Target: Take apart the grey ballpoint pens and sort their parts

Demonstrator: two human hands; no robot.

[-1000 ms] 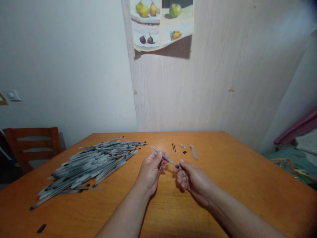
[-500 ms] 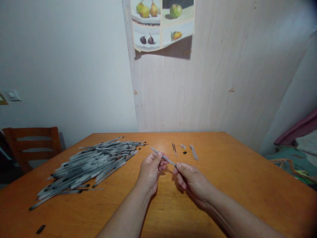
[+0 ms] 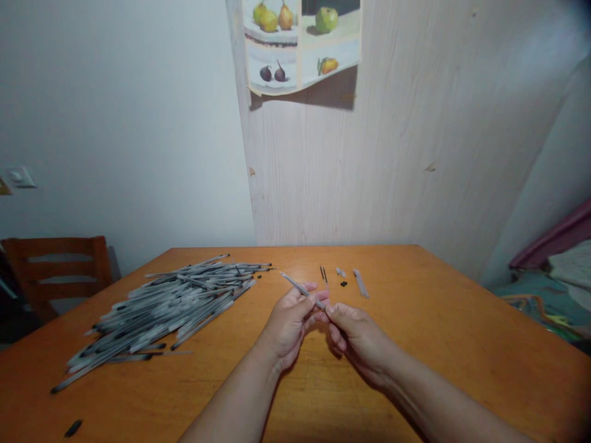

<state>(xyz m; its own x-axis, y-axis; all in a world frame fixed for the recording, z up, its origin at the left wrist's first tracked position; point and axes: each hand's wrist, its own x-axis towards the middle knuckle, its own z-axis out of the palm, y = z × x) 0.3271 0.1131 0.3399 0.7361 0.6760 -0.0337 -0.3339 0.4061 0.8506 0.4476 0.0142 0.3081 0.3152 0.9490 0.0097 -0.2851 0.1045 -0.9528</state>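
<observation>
Above the middle of the table I hold a slim grey pen (image 3: 296, 285), slanting from upper left to lower right. My left hand (image 3: 292, 320) is closed on its middle, thumb on top and fingers beneath. At the lower right end, my right hand (image 3: 353, 329) pinches the pen between thumb and fingers, which cover that tip. The two hands almost touch. Beyond them lie thin black refills (image 3: 324, 274), small black plugs (image 3: 343, 284), short clear caps (image 3: 340, 272) and clear pen barrels (image 3: 361, 283).
A large heap of similar pens (image 3: 170, 301) spreads over the left of the wooden table (image 3: 438, 344). A small black piece (image 3: 73, 428) lies near the front left. Behind the table's left side stands a wooden chair (image 3: 60, 264); fruit pictures (image 3: 302, 46) hang on the wall.
My left hand has slid along the pen toward my right hand, so more of the pen's upper left end shows. My right hand keeps its pinch at nearly the same place.
</observation>
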